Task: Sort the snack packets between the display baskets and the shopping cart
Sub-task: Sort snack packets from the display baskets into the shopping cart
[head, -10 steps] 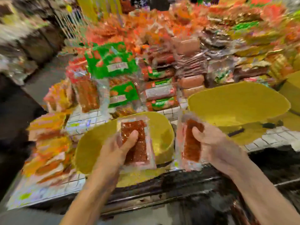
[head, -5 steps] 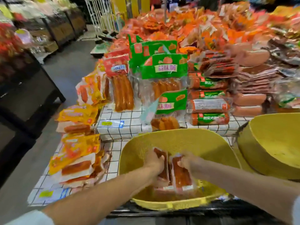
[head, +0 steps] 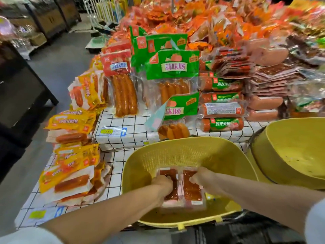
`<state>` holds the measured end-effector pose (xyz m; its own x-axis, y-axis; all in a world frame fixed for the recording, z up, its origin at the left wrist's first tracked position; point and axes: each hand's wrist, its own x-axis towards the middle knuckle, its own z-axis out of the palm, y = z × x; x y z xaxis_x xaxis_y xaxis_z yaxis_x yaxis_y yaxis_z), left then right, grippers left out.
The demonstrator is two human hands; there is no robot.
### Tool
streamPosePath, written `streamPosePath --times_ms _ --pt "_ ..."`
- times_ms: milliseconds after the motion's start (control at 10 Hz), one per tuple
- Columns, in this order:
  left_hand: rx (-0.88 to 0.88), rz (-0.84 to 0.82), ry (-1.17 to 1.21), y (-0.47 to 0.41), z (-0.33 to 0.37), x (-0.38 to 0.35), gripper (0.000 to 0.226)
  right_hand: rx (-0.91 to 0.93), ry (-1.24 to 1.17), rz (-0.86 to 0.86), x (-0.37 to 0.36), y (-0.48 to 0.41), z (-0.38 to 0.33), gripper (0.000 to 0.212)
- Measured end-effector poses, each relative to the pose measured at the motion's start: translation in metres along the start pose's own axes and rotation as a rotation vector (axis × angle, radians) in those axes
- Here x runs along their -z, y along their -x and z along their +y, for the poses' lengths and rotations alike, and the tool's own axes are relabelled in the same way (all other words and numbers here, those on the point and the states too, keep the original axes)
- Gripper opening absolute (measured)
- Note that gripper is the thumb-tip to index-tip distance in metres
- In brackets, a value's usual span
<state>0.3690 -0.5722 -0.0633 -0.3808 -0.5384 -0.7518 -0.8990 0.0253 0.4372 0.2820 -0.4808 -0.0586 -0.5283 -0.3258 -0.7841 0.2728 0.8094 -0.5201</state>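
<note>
While both hands reach down inside the basket (head: pixel 184 143), two red snack packets lie side by side on its floor, touching along their long edges. The left hand (head: pixel 162 184) has its fingers curled over the left packet (head: pixel 168 173). The right hand (head: pixel 204 178) pinches the upper part of the right packet (head: pixel 192 190) with bent fingers. Neither grip is released yet, so I judge this the placing step, nearly finished, with only the letting go left. A second basket (head: pixel 290 147), right of the basket, shows dark specks on its floor. Behind the basket, sausage packs (head: pixel 123 95) stand piled on the checked cloth (head: pixel 123 124). No cart is plainly visible. Dark framework shows just under the basket's near rim, too blurred to name. With two packets placed, most of the sorting seems to lie ahead.
</note>
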Motion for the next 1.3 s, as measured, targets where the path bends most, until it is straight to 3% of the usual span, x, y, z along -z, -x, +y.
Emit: streamPosePath --times_ms 100,200,300,400,500,700,800,900,1000,1100,1300 --pt "-0.020 -0.014 0.136 0.007 0.000 0.009 0.037 0.057 0.071 0.036 0.009 0.010 -0.007 0.037" --pt "-0.120 0.128 0.034 0.015 0.002 0.019 0.045 0.137 0.063 0.073 0.022 0.022 -0.005 0.040" --pt "-0.511 0.196 -0.094 0.050 0.005 0.021 0.049 0.333 0.059 0.094 0.042 0.053 0.006 0.033" --pt "-0.926 0.188 -0.119 0.092 0.011 0.000 0.036 0.674 0.007 0.168 0.071 0.104 0.043 0.017" --pt "-1.219 0.143 -0.153 0.127 0.025 -0.043 0.022 0.782 -0.097 0.325 0.093 0.157 0.110 0.015" --pt "-1.445 -0.205 -0.473 0.158 0.028 -0.178 0.035 0.515 -0.231 0.800 0.099 0.201 0.290 0.021" --pt "-1.463 -0.316 -0.633 0.151 0.006 -0.251 0.030 0.303 -0.298 0.926 0.085 0.209 0.374 0.019" --pt "-1.372 -0.457 -0.798 0.145 -0.013 -0.313 0.026 0.125 -0.391 1.034 0.064 0.206 0.442 0.019" --pt "-1.507 -0.556 -1.018 0.140 -0.021 -0.367 0.021 -0.067 -0.500 1.016 0.043 0.189 0.495 0.019" --pt "-1.477 -0.651 -1.110 0.130 -0.026 -0.411 0.040 -0.166 -0.557 1.039 0.030 0.171 0.529 0.021" --pt "-1.459 -0.860 -1.414 0.114 -0.017 -0.499 0.036 -0.305 -0.610 1.022 0.030 0.134 0.572 0.030"
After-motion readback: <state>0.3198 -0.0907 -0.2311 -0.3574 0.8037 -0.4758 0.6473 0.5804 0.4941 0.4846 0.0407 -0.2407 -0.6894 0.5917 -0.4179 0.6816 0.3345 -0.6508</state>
